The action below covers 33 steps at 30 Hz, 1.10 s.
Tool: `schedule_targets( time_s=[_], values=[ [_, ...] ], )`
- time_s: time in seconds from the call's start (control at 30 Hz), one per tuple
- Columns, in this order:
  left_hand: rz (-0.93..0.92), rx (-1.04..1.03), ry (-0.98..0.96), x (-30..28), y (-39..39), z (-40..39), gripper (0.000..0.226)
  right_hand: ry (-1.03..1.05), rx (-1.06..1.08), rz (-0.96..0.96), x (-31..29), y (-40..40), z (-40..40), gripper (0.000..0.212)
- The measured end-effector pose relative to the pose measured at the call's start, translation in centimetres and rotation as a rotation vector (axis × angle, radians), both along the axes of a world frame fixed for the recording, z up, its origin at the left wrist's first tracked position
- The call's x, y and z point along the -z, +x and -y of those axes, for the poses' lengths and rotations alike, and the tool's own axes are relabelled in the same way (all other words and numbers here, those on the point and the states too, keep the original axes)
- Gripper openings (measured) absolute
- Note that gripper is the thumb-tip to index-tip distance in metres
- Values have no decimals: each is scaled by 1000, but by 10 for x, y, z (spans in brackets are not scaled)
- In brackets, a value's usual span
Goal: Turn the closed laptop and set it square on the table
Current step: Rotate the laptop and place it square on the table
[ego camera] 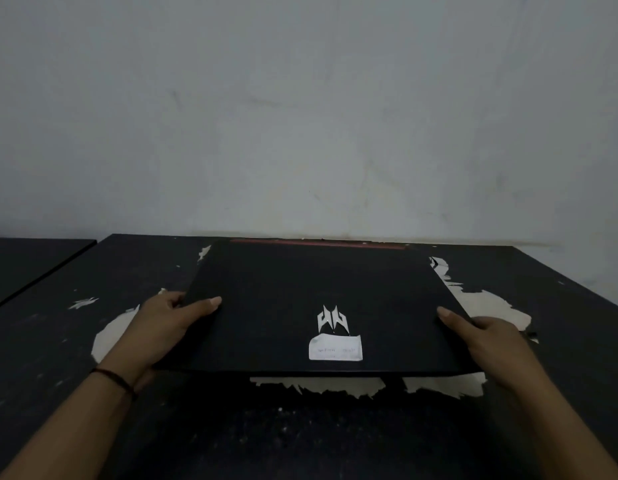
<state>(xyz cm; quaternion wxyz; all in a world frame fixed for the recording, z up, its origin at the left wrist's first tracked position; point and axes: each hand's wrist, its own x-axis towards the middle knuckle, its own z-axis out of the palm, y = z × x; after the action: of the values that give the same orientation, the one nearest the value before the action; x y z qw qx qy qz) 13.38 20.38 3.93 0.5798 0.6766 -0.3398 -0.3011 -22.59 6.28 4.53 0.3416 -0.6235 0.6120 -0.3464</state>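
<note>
1. Where the table (231, 427) meets the wall (300, 98) at its far edge, the closed laptop (283, 306) lies lid-up, its red-trimmed rear edge (318, 242) nearly at that far edge and its front edge towards the near edge, sides roughly parallel with the table's.
2. Laptop lid: black, with a silver logo (332, 318) and a pale sticker (335, 348) just below it, near the front edge.
3. Left hand (162, 323): closed on the laptop's left edge, thumb (205, 303) lying on the lid, fingers going under or behind the edge and mostly hidden. A dark band (115, 377) circles the wrist.
4. Right hand (487, 337): closed on the right edge towards the front corner, thumb (451, 317) on the lid, fingers hidden beneath.
5. Whether the front edge rests on the surface or is lifted slightly cannot be told; a shadow lies under it.
6. Table: dark top, coating peeled in pale patches (491, 306) around the laptop's left, right and front sides.
7. Second dark surface (30, 261): beside the table's left edge, separated by a gap.
</note>
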Motion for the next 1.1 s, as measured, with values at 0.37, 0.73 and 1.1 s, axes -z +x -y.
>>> schedule_targets(
  time_s=[0.37,0.73,1.1],
  values=[
    [-22,-11,14,7,-13,-35,17,72,-60,60,18,6,-32,48],
    [-102,-32,53,34,-5,-35,24,97,-63,53,33,5,-33,45],
    [-42,-52,113,42,-3,-38,24,72,-78,-49,40,9,-28,51]
  ],
)
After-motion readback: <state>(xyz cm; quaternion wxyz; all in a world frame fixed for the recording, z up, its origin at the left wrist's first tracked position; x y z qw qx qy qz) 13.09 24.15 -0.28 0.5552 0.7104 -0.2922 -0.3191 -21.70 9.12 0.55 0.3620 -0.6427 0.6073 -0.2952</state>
